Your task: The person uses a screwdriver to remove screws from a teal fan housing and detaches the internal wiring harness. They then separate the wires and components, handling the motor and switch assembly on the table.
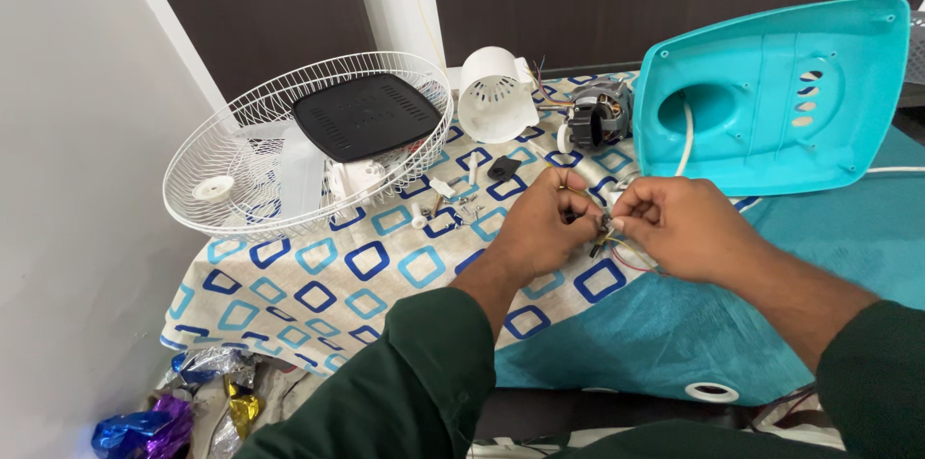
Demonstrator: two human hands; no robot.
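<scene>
Both hands meet over the blue-and-white square-patterned cloth (318, 271), working on a small bundle of thin coloured wires (605, 237). Left hand (540, 228) has fingers curled and pressed together, pinching the wire ends from the left. Right hand (679, 228) pinches the same bundle from the right, thumb and forefinger closed on it. Step in hand looks like joining or sorting wire ends; what each fingertip does exactly is too small to tell. The next move likely calls for a steady fine pinch so no strand slips out.

The wires sit between the hands, just in front of the turquoise plastic fan base shell (780, 98), which stands tilted with a white cable (686, 136) coming from its hole. Behind: a bare electric motor with copper windings (597, 114), a white vented plastic motor cover (496, 93), a white wire fan grille (308, 141) holding a flat black plastic panel (366, 115). Small screws and white pegs (448, 204) lie loose on the cloth. No readable labels or signs; crumpled shiny foil wrappers, blue, purple and gold (183, 406), lie at bottom left.
</scene>
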